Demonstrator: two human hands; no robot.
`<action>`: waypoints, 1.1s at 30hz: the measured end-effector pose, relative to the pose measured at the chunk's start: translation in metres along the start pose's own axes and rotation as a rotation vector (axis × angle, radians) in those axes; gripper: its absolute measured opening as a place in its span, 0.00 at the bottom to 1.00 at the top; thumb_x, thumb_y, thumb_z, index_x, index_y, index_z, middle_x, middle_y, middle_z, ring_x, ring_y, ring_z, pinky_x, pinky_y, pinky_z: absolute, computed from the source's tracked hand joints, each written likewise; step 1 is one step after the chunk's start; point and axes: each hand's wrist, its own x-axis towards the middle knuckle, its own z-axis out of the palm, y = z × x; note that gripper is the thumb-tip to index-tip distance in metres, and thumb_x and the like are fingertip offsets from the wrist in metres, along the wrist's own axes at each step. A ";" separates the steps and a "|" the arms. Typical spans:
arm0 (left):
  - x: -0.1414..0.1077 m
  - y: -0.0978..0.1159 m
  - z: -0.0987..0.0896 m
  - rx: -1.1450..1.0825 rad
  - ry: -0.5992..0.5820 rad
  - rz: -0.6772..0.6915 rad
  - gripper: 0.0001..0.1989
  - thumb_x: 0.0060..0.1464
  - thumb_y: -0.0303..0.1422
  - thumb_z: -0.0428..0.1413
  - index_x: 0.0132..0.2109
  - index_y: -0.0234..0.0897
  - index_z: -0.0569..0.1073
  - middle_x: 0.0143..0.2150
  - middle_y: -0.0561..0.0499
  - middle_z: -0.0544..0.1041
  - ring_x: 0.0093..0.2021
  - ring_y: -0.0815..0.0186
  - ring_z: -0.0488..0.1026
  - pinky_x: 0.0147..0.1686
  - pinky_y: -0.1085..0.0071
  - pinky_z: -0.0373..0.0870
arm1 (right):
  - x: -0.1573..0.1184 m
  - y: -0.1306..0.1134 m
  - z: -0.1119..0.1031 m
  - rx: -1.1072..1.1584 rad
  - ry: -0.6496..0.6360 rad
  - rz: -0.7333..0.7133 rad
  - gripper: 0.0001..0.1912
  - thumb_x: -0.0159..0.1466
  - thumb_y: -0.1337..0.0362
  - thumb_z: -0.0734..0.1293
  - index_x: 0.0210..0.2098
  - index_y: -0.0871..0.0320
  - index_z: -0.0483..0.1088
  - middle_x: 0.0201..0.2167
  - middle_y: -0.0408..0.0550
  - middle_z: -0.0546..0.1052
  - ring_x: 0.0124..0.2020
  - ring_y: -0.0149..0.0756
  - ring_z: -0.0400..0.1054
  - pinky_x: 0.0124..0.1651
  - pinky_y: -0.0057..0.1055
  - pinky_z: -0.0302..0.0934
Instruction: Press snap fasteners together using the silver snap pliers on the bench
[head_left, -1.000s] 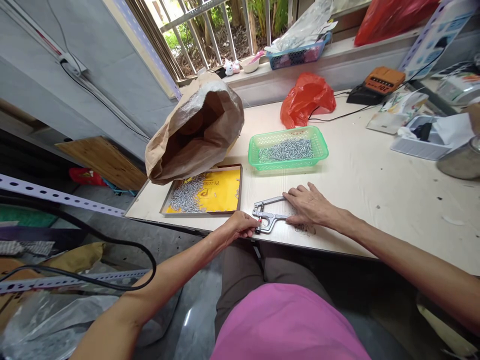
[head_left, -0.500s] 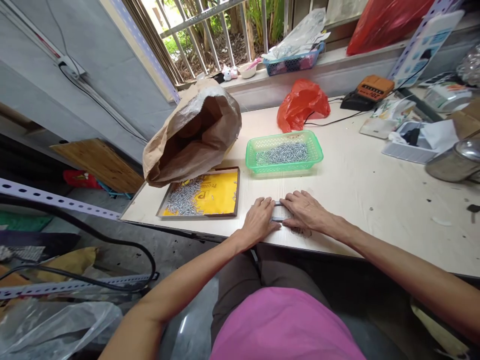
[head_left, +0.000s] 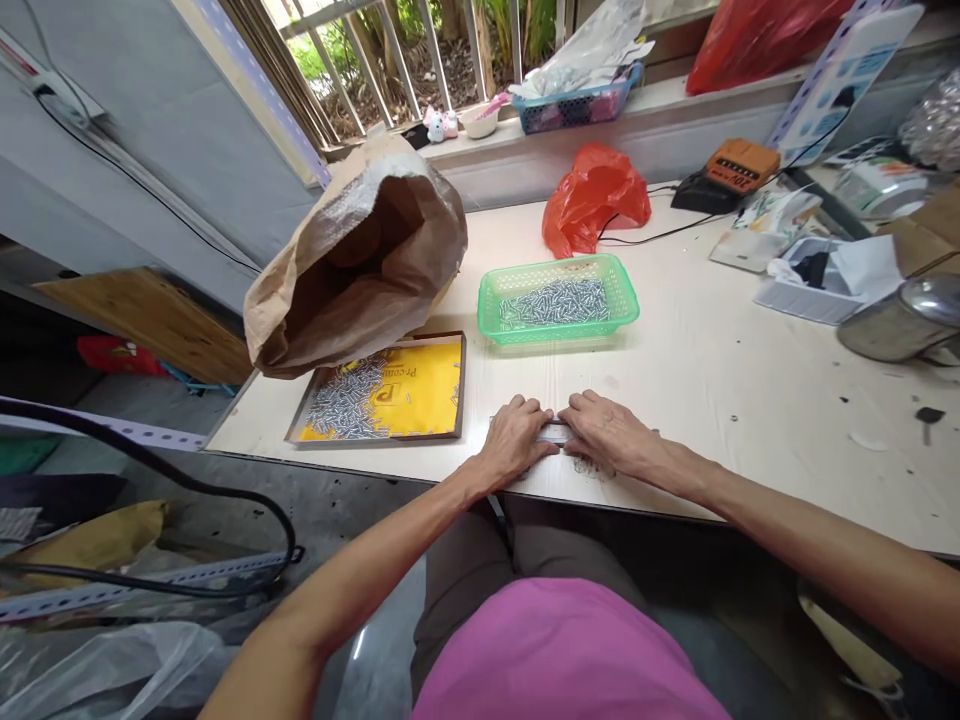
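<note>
A grey metal strip piece (head_left: 555, 432) lies low over the table's front edge, its ends covered by my two hands. My left hand (head_left: 516, 440) grips its left end, thumb on the near side and fingers on the far side. At the other end, my right hand (head_left: 607, 434) closes round it the same way. Only the short middle stretch shows between them. Left of my hands is a shallow brown tray (head_left: 459, 425) with a yellow lining and many small metal pins (head_left: 349, 400). Beyond them, a green plastic basket (head_left: 555, 333) holds more such pins.
An open brown paper bag (head_left: 352, 270) leans over the tray's back. A red plastic bag (head_left: 596, 200) lies behind the basket. An orange and black charger (head_left: 731, 175), a white tray (head_left: 802, 300) and a metal pot (head_left: 904, 320) stand at the right on the pale table (head_left: 697, 360).
Two parallel grey strips showed a gap between my hands before; now they are close together as one piece. My view has shifted slightly to the right.
</note>
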 end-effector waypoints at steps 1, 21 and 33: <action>0.000 0.001 0.001 -0.011 0.001 -0.021 0.16 0.55 0.42 0.57 0.46 0.38 0.72 0.40 0.48 0.71 0.44 0.60 0.64 0.41 0.66 0.63 | -0.001 0.000 0.002 0.010 0.012 -0.004 0.07 0.63 0.63 0.64 0.37 0.60 0.70 0.36 0.52 0.71 0.39 0.40 0.64 0.39 0.33 0.57; -0.025 0.028 0.042 -0.011 0.315 -0.057 0.17 0.60 0.29 0.50 0.56 0.30 0.64 0.62 0.38 0.63 0.65 0.53 0.54 0.59 0.57 0.59 | -0.001 0.027 0.004 0.119 0.084 -0.081 0.21 0.65 0.49 0.59 0.44 0.61 0.70 0.38 0.55 0.71 0.39 0.41 0.64 0.44 0.37 0.58; -0.035 0.052 0.058 -0.018 0.333 -0.018 0.13 0.62 0.24 0.43 0.48 0.35 0.70 0.46 0.46 0.73 0.57 0.59 0.64 0.59 0.56 0.59 | 0.050 0.024 -0.004 0.006 0.134 0.024 0.13 0.65 0.65 0.57 0.38 0.59 0.73 0.37 0.56 0.72 0.39 0.42 0.62 0.41 0.37 0.55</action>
